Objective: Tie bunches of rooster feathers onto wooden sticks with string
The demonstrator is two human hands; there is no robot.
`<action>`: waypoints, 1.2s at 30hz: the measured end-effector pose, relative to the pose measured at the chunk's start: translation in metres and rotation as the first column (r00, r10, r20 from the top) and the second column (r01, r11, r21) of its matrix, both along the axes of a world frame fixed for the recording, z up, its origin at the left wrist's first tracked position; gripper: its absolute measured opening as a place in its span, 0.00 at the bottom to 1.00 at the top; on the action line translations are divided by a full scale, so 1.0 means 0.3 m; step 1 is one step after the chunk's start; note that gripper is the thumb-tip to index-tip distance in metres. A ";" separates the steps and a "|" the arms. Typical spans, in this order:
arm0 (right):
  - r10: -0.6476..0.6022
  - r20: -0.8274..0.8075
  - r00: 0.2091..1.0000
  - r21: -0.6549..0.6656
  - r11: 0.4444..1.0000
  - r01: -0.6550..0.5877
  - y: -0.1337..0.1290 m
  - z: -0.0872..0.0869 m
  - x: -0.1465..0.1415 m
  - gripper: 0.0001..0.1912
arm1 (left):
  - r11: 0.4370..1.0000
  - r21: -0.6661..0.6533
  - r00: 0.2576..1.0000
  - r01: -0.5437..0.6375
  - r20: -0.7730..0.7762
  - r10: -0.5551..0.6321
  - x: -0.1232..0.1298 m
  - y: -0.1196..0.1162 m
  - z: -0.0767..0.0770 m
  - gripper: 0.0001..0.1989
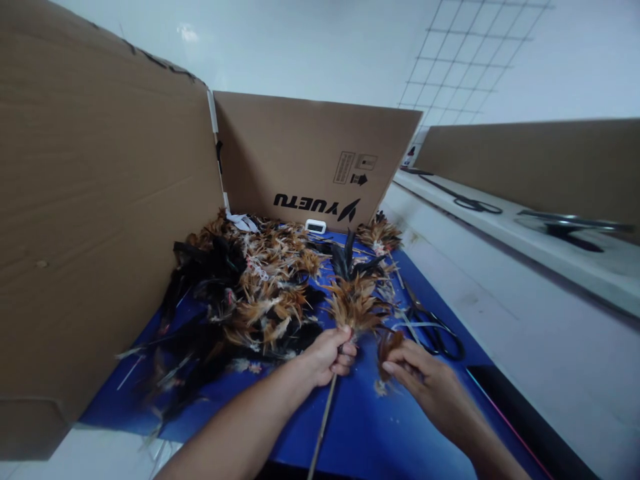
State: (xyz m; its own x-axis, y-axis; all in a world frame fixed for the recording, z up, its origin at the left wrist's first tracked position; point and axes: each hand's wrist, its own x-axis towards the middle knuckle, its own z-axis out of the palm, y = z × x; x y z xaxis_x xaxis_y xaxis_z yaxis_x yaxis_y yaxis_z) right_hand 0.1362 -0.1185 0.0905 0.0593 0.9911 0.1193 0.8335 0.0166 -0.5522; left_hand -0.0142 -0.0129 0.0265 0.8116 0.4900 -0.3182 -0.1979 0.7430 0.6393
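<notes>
My left hand is wrapped round the thin stick of a feather duster, just under its brown feathers. Black feathers top the duster's far end, and the bare stick runs down toward me. To the right, my right hand pinches a brown feather by its fluffy end, apart from the duster. A big loose pile of brown feathers lies left of the duster, with long black feathers along its left side.
Black-handled scissors lie on the blue surface at right. A small white digital display stands before the printed cardboard panel. Another cardboard wall rises at left. More scissors rest on the white ledge. Another brown feather bunch lies behind.
</notes>
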 end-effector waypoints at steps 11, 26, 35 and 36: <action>-0.056 0.411 0.910 0.228 0.973 -0.043 -0.012 -0.120 0.092 0.14 | 1.000 -0.019 1.000 -0.002 0.018 0.002 -0.001 0.002 0.013 0.18; 0.340 0.164 0.926 -0.095 0.940 -0.328 -0.006 -0.044 0.031 0.14 | 1.000 0.004 1.000 -0.009 0.023 0.009 0.002 0.001 0.005 0.21; 0.458 0.183 0.870 -0.143 0.888 -0.437 0.163 0.113 -0.022 0.12 | 0.999 0.033 1.000 0.001 0.008 -0.002 0.005 -0.013 0.014 0.18; 0.459 0.202 0.865 -0.160 0.887 -0.434 0.181 0.117 -0.021 0.11 | 0.999 0.032 1.000 0.005 0.015 -0.006 0.004 -0.013 0.016 0.18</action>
State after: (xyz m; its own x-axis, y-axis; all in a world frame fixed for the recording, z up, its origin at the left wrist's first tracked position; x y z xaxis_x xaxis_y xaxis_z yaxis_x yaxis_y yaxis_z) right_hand 0.1298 -0.0642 0.1255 -0.4085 0.9122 -0.0312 0.8534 0.3696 -0.3676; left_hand -0.0130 -0.0167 0.0314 0.8188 0.4955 -0.2900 -0.2038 0.7231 0.6600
